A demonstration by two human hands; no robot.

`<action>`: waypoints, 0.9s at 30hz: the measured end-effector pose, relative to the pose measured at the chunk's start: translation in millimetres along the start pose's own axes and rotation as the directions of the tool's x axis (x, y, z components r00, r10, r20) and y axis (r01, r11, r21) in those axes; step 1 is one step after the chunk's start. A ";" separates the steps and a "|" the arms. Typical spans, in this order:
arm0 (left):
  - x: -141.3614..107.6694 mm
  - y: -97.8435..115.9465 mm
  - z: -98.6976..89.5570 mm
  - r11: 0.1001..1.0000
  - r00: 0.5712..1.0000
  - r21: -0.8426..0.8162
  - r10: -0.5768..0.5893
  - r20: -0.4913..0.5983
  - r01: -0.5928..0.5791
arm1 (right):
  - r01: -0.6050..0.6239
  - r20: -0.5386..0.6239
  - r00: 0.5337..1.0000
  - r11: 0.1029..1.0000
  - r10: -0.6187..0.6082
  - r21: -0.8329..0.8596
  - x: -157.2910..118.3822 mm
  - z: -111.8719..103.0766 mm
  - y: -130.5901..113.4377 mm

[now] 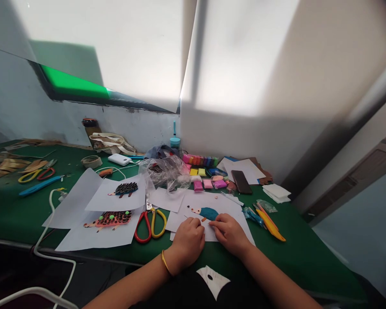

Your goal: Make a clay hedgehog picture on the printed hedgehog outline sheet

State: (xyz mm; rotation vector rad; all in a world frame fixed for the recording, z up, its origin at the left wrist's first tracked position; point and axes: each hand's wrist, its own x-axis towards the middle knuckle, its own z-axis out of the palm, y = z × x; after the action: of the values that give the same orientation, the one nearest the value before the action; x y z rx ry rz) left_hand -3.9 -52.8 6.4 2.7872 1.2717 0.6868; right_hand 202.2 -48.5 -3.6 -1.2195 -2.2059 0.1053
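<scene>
A hedgehog figure of modelling clay [209, 213], with a blue body, a pale face and a small orange-brown foot, lies on a white sheet of paper [239, 221] in front of me. My left hand [189, 240] rests on the near part of this sheet, left of the figure. Its fingers are curled together, and whatever they may hold is hidden. My right hand [228, 234] lies at the figure's lower right edge. Its index finger reaches out to the underside of the blue body by the foot, and nothing shows gripped in it.
Red-and-yellow-handled scissors [150, 225] lie left of my hands, beside two finished hedgehog sheets [96, 238]. Packets of coloured clay [207, 183], a plastic bag [167, 171] and a phone [241, 182] stand behind. Clay tools [270, 223] lie right; a white cable [51, 214] runs left.
</scene>
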 end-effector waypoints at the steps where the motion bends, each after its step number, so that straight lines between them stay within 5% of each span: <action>1: 0.0 0.1 0.0 1.000 1.000 0.001 -0.001 0.002 0.001 | -0.004 0.001 1.000 1.000 0.004 0.000 0.1 -0.2 -0.1; 27: 2.4 2.4 1.1 0.999 0.997 0.034 -0.044 0.060 0.042 | -0.044 -0.068 0.997 0.998 0.046 0.035 -3.1 -0.2 0.0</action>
State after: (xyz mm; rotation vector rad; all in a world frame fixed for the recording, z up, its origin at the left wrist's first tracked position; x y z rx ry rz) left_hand -0.4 -52.5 6.8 2.7734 1.3398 0.5796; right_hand 203.5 -51.0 -4.9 -1.2369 -2.1096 0.1157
